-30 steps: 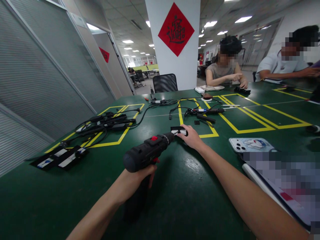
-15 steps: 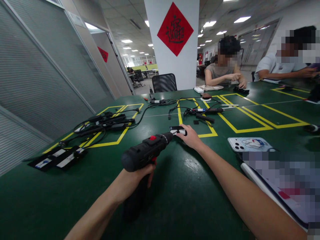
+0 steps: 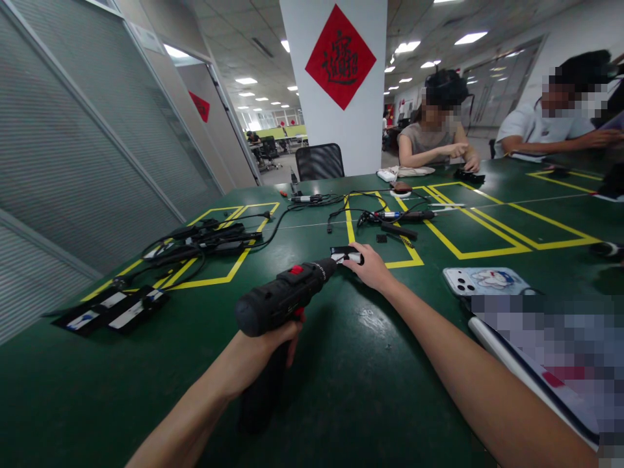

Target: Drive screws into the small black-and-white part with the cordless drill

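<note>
My left hand point(image 3: 266, 348) is wrapped round the grip of a black cordless screwdriver point(image 3: 283, 299) with a red switch on top. Its nose points away from me at a small black part with a white label point(image 3: 345, 254) lying on the green table point(image 3: 341, 390). My right hand point(image 3: 371, 266) reaches out over the table and presses on that part, fingers closed on its right end. The tool's tip meets the part's left end.
Black cables and adapters point(image 3: 205, 240) lie in a yellow-taped box at the left, flat black parts point(image 3: 110, 309) nearer. More cables and tools point(image 3: 394, 218) sit beyond. A phone point(image 3: 482, 281) and a tablet lie at my right. Two people sit at the far right.
</note>
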The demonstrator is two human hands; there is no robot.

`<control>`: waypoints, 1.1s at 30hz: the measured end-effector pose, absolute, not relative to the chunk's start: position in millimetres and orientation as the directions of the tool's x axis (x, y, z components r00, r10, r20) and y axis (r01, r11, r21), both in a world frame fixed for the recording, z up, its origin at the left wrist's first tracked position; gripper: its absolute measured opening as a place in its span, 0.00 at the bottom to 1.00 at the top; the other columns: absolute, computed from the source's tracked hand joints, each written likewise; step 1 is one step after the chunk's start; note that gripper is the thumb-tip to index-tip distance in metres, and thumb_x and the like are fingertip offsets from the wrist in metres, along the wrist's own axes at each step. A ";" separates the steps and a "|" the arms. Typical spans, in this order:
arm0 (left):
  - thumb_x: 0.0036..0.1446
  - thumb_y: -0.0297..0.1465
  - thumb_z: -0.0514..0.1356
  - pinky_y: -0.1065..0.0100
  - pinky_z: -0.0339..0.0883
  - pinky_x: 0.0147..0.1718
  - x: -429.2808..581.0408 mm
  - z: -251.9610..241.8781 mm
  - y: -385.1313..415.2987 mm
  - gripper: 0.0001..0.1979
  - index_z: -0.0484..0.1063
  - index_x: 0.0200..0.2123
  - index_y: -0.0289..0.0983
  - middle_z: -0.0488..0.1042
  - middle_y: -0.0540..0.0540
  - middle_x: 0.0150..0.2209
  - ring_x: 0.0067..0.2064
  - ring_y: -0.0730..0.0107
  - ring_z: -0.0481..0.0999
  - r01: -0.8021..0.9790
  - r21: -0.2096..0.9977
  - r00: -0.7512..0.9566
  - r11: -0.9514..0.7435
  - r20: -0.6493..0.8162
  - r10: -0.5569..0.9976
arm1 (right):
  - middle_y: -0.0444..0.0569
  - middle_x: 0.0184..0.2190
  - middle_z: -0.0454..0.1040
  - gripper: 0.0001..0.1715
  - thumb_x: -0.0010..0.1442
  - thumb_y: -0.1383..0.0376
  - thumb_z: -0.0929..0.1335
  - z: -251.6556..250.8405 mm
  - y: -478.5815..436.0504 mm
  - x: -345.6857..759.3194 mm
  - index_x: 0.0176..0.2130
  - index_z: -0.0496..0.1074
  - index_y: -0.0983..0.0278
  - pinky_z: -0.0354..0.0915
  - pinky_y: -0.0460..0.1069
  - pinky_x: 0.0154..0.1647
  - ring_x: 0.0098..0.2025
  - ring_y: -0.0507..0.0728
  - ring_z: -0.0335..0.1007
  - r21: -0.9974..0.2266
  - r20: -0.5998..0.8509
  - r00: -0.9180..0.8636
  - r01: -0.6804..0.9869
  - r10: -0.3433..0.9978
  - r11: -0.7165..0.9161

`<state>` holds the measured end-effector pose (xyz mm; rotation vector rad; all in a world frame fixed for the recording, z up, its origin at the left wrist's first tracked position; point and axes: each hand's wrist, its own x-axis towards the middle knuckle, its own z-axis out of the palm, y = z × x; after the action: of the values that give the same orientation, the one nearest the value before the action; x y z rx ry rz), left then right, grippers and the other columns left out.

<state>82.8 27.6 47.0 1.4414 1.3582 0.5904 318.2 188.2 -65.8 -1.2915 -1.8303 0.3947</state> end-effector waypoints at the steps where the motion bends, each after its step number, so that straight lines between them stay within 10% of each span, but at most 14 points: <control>1: 0.57 0.35 0.54 0.65 0.63 0.29 82.9 47.3 27.6 0.10 0.67 0.38 0.35 0.70 0.51 0.21 0.25 0.68 0.70 0.429 0.889 0.240 0.161 -0.284 0.928 | 0.51 0.46 0.67 0.27 0.57 0.56 0.68 -65.7 188.2 318.2 0.54 0.65 0.59 0.61 0.52 0.51 0.47 0.58 0.67 -0.662 0.451 -0.117 0.622 0.885 0.419; 33: 0.56 0.35 0.55 0.64 0.63 0.29 84.7 49.5 27.5 0.11 0.68 0.38 0.35 0.71 0.50 0.22 0.25 0.66 0.70 0.432 0.886 0.241 0.168 -0.293 0.925 | 0.50 0.45 0.67 0.26 0.56 0.56 0.68 -62.4 186.0 318.0 0.53 0.66 0.59 0.61 0.51 0.51 0.48 0.58 0.67 -0.679 0.437 -0.113 0.609 0.892 0.410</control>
<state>84.7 27.5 49.5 1.4392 1.3645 0.5786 318.0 186.0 -62.4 -1.2938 -1.8207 0.4221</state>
